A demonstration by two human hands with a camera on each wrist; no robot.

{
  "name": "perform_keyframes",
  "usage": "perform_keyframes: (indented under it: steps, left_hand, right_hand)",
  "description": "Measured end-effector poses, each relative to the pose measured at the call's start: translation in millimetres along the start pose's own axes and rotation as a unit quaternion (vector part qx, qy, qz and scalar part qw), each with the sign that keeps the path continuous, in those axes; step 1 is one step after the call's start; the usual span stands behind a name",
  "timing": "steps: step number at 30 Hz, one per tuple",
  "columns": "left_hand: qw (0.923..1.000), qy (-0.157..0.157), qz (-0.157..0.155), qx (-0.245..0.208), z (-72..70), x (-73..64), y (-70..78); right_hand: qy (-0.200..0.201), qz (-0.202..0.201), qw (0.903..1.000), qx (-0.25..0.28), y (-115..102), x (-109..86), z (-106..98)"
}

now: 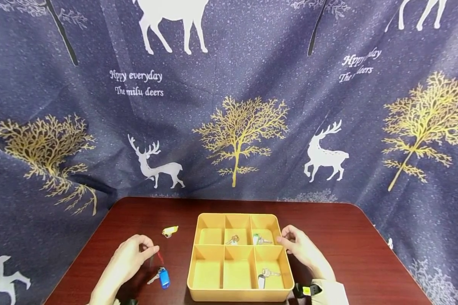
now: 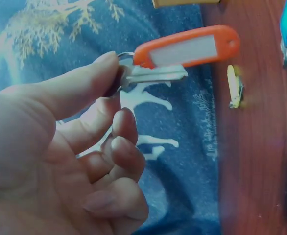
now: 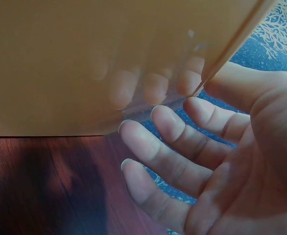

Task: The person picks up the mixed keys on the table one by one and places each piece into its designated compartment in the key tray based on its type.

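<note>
My left hand pinches a key between thumb and forefinger, and a red-orange key tag hangs on its ring. Just below that hand, a key with a blue tag lies on the table. Farther back is a yellow key tag. My right hand grips the right rim of a yellow divided box, thumb over the rim and fingertips at the outer wall. Tagged keys lie in three compartments: back middle, back right with a green tag, front right with a dark tag.
The dark red table ends at a blue cloth backdrop printed with deer and trees. Two front compartments of the box, left and middle, and the back left one hold no keys. A dark strap is on the right wrist.
</note>
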State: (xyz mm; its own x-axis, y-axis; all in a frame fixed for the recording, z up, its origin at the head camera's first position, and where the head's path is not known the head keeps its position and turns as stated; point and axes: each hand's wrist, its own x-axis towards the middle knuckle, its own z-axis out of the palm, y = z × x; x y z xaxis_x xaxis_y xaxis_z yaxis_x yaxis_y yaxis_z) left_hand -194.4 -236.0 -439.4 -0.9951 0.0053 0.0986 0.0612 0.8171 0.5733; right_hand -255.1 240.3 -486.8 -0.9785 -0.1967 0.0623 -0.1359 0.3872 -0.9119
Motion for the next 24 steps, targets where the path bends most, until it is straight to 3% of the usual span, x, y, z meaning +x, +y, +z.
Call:
perform_keyframes:
  steps: [8,16,24]
  left_hand:
    - [0.9997,0.017,0.008,-0.012,2.5,-2.9,19.4]
    - [0.9955,0.055,0.057,-0.053,5.6,-4.8,45.0]
    - [0.9898,0.041,0.077,-0.113,4.5,-7.5,65.8]
  right_hand:
    - [0.000,-0.009,0.9998,-0.017,4,1.7,0]
    - [0.001,-0.005,0.9999,-0.011,3,1.1,0]
    - [0.006,-0.004,0.9999,-0.013,3,2.1,1]
